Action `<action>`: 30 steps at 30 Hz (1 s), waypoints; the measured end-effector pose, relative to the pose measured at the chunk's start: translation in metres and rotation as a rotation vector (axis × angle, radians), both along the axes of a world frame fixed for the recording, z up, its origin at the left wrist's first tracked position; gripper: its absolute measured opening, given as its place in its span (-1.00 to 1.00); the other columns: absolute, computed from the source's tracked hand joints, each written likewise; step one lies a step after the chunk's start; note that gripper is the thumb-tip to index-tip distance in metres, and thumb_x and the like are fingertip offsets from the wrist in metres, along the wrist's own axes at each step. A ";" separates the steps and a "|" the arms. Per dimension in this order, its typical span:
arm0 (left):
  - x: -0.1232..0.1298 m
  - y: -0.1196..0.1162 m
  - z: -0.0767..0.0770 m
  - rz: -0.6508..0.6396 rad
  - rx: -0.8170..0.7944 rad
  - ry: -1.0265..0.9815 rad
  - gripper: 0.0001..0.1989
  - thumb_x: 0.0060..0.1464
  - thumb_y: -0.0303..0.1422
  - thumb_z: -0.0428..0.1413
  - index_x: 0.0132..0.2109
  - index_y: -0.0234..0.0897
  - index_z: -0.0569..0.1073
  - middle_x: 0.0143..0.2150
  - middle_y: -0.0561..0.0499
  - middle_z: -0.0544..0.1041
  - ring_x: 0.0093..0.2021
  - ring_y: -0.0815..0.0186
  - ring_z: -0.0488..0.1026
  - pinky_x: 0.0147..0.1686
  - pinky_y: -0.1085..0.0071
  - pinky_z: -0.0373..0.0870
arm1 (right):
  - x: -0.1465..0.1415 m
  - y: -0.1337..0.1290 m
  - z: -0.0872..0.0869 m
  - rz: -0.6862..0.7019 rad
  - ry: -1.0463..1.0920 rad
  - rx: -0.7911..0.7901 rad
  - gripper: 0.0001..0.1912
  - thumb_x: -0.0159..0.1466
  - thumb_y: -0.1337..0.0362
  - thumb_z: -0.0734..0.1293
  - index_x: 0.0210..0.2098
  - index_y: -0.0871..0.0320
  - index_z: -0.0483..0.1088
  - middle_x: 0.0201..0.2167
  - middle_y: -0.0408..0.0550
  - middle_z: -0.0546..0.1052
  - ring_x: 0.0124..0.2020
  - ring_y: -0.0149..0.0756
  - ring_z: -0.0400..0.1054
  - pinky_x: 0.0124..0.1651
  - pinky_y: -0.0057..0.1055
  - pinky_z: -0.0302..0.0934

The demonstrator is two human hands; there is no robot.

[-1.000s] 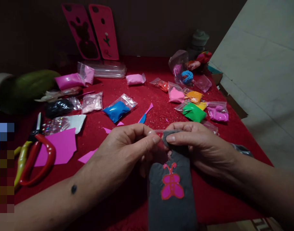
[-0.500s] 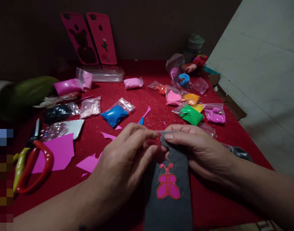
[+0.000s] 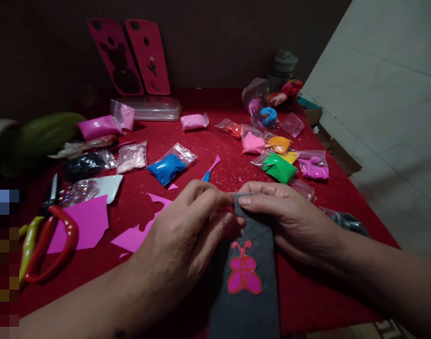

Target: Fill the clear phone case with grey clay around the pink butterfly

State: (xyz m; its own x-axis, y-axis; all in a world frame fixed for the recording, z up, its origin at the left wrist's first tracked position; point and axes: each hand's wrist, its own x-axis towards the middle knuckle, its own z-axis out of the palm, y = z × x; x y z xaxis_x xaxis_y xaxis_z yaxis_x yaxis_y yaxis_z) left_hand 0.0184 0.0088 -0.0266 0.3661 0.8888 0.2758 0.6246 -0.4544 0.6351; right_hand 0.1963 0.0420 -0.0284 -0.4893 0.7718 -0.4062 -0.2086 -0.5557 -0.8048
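A dark grey phone case [image 3: 245, 310] with a pink and orange butterfly [image 3: 244, 275] on it lies lengthwise at the bottom centre. My right hand [image 3: 293, 212] grips its upper right edge, thumb on the grey face and fingers behind. My left hand [image 3: 197, 221] is bent over the upper left corner, its fingertips at the edge of the case near a hole. The left fingers are closed together; whether they pinch something small there is hidden.
Red-handled pliers [image 3: 52, 235] and pink sheet pieces [image 3: 88, 223] lie left. Bags of blue [image 3: 169, 167], green [image 3: 279, 167] and pink clay [image 3: 253, 142] are spread beyond my hands. Two decorated pink cases [image 3: 150, 56] stand at the back, and a bottle [image 3: 285, 63] back right.
The grey case has shifted slightly left in view. My left hand's thumb and fingers have moved a little at the case's upper left edge. My right hand keeps its grip.
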 end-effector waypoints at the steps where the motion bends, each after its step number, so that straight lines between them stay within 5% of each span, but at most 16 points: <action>1: -0.001 0.000 -0.001 -0.015 0.038 0.028 -0.83 0.27 -0.47 0.02 -0.04 -0.23 0.43 -0.16 0.02 0.42 -0.21 0.45 0.45 -0.25 0.57 0.38 | 0.000 0.000 0.000 0.000 -0.007 -0.007 -0.87 0.11 0.34 0.41 -0.48 0.24 0.38 -0.53 -0.17 0.39 -0.49 -0.47 0.27 -0.38 -0.51 0.14; 8: -0.006 -0.002 -0.003 -0.057 0.215 0.153 -0.85 0.26 -0.48 0.03 -0.04 -0.23 0.37 -0.15 0.03 0.41 -0.24 0.47 0.46 -0.29 0.61 0.37 | 0.002 0.000 0.002 0.023 0.004 -0.045 -0.88 0.08 0.35 0.42 -0.47 0.22 0.37 -0.56 -0.19 0.37 -0.54 -0.49 0.21 -0.44 -0.51 0.07; 20: -0.004 -0.005 0.002 0.008 0.015 -0.006 -0.89 0.21 -0.46 0.09 -0.12 -0.21 0.41 -0.18 0.00 0.47 -0.22 0.38 0.46 -0.24 0.49 0.37 | 0.002 0.000 0.003 0.013 0.040 -0.065 -0.88 0.07 0.36 0.41 -0.50 0.22 0.36 -0.57 -0.19 0.38 -0.55 -0.49 0.22 -0.43 -0.51 0.09; 30: 0.000 -0.004 0.006 0.115 -0.315 -0.282 -0.95 0.11 -0.33 0.16 -0.23 -0.13 0.47 -0.32 0.02 0.57 -0.36 0.24 0.51 -0.33 0.31 0.45 | 0.003 -0.003 0.005 0.028 -0.040 -0.039 -0.78 0.01 0.26 0.52 -0.45 0.25 0.46 -0.54 -0.14 0.45 -0.52 -0.45 0.31 -0.41 -0.49 0.16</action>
